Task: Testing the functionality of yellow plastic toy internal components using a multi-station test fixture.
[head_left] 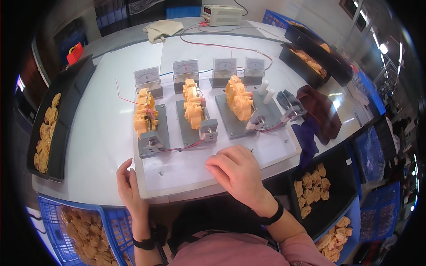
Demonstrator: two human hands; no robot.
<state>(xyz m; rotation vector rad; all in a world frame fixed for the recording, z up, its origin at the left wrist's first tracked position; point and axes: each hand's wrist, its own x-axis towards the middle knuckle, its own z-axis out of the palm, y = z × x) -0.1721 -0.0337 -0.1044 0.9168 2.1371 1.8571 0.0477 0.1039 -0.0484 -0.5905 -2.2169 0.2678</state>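
On the white board (213, 175) stand three grey test fixtures, each carrying an orange plastic housing: the left housing (145, 113), the middle housing (193, 105) and the right housing (238, 98). My left hand (129, 186) rests by the board's left front edge, its fingers stretched out and holding nothing visible. Over the front of the board, my right hand (237, 173) has its fingers bent and pressed together at the tips. Whatever they may hold is hidden. Its nearest fixture clamp (208, 130) belongs to the middle housing, a little apart from the fingertips.
Several panel meters (185, 71) line the back of the fixtures. A power supply (222, 15) and a cloth (163, 29) lie farther back. Black trays of orange parts stand left (60, 133), far right (306, 64) and near right (330, 199). A blue crate (104, 217) sits at lower left.
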